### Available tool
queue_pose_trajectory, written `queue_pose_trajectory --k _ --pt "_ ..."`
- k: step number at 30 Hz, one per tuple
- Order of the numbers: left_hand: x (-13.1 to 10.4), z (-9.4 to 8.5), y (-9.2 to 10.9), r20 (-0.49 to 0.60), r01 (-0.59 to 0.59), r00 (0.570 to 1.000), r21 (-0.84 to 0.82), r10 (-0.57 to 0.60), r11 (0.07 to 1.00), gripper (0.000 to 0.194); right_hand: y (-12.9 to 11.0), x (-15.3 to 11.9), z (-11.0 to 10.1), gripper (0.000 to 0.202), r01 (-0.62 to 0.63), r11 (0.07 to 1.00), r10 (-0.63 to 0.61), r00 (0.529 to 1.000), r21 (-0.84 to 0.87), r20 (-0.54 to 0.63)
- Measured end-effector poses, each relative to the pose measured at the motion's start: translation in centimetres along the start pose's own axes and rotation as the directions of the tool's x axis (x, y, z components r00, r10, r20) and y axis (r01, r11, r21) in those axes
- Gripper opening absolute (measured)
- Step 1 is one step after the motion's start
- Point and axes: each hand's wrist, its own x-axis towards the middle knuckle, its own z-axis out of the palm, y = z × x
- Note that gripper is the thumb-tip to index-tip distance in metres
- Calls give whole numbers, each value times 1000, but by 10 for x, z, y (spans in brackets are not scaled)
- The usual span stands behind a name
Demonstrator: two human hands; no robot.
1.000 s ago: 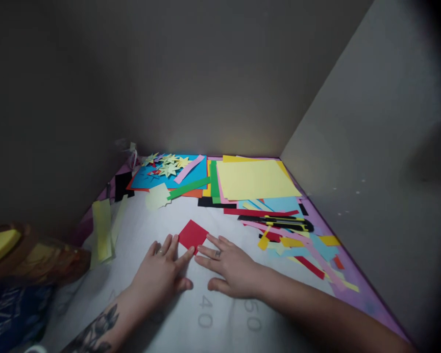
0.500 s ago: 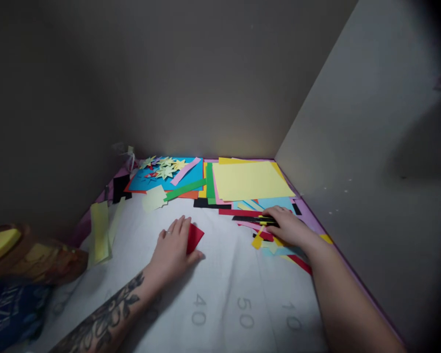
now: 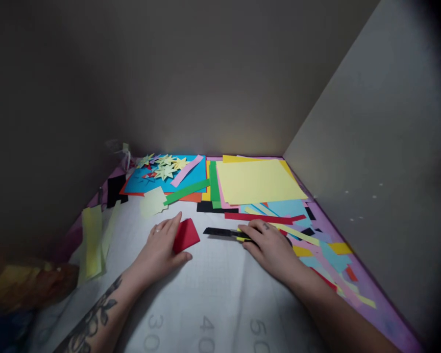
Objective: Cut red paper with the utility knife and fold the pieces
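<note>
My left hand [image 3: 164,243] rests at the middle left of the white sheet [image 3: 209,279], its fingers and thumb curved around a small red folded paper [image 3: 188,235]. Part of that paper is hidden under the palm. On the right, my right hand [image 3: 265,242] grips a pair of scissors [image 3: 220,232] by the black and yellow handles. The dark blades lie together and point left, a short way from the red paper. Just behind this hand runs a red paper strip [image 3: 257,217].
Paper stars [image 3: 165,171] and a pink strip lie on blue paper [image 3: 132,184] at the back left. A pale yellow sheet stack [image 3: 260,181] is at the back right. Colourful scraps [image 3: 334,260] cover the right side. Yellow strips [image 3: 92,240] lie left. Walls [image 3: 213,98] stand behind and right.
My right hand has lifted the scissors off the scrap pile and moved left toward the red paper. The left hand has shifted slightly left, with more red paper showing.
</note>
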Motion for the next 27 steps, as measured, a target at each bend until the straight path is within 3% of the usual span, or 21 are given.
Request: queue_pose_trajectory --k 9,15,22,27 --pt "2 8 -1 -50 -11 999 -9 10 1000 78 -7 2 15 31 -41 999 41 999 -6 -2" --pt "1 7 1 -67 -34 997 0 34 999 74 -17 7 19 32 3 999 -3 1000 -38 2" --pt "1 1 6 -36 -45 998 21 46 999 69 -24 13 14 31 -22 997 26 998 -70 61" --pt "0 -1 5 -28 -109 993 50 111 993 57 -26 13 10 30 62 996 -56 994 -57 98"
